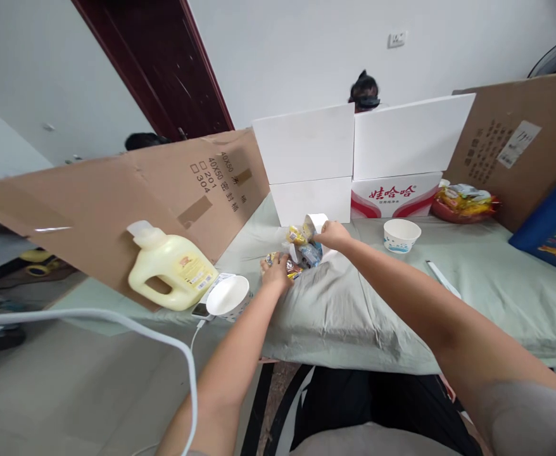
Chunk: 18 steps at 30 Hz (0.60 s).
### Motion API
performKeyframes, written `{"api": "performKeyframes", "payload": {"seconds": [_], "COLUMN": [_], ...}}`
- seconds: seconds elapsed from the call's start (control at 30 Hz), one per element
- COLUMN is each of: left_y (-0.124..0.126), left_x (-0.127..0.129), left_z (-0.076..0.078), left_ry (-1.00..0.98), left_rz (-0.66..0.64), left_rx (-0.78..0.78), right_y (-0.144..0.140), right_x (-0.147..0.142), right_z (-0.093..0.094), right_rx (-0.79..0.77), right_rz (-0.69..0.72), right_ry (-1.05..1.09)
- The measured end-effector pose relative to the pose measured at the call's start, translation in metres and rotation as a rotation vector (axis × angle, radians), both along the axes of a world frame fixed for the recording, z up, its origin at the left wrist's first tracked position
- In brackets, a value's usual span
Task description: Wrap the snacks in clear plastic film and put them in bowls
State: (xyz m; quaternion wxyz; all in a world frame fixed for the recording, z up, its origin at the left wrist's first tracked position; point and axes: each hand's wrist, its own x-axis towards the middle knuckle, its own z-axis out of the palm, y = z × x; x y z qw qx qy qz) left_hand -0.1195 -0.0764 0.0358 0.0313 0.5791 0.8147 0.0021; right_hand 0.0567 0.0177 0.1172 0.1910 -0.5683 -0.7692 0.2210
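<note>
My right hand is closed on a white paper bowl, which is tipped over on its side. Small wrapped snacks in yellow, clear and blue packaging lie at its mouth, heaped on the cloth. To the left, my left hand rests with fingers spread over more brown and yellow packets at the near side of the heap. A second paper bowl stands left of my left forearm. Another paper bowl, with a blue pattern, stands upright to the right of my right hand.
A pale yellow detergent jug and a phone with a cable are at left. A red bowl of packets, a blue jug and a white strip-like object are at right. White boxes and cardboard wall the table.
</note>
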Motion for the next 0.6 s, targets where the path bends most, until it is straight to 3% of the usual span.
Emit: {"api": "performKeyframes", "payload": {"seconds": [0.1,0.2,0.3,0.4,0.6], "left_y": [0.002,0.005,0.018,0.041,0.094], "left_x": [-0.002,0.003,0.014,0.023,0.026], "left_z": [0.014,0.031,0.043,0.052,0.061], "left_ry": [-0.053,-0.032,0.076,0.128,0.148], "left_rz": [0.084,0.135,-0.137,-0.438,-0.461], "left_rx": [-0.038,0.079,0.188,0.093,-0.117], "right_y": [-0.003,-0.006,-0.006,-0.004,-0.003], "right_x": [0.006,0.007,0.004,0.003,0.001], "right_z": [-0.004,-0.007,-0.009,-0.008,-0.011], "right_rx": [0.007,0.036,0.058,0.072,0.087], "right_rz": [0.000,0.014,0.030,0.065,0.101], "right_ry": [0.017,0.028,0.024,0.010,0.013]}}
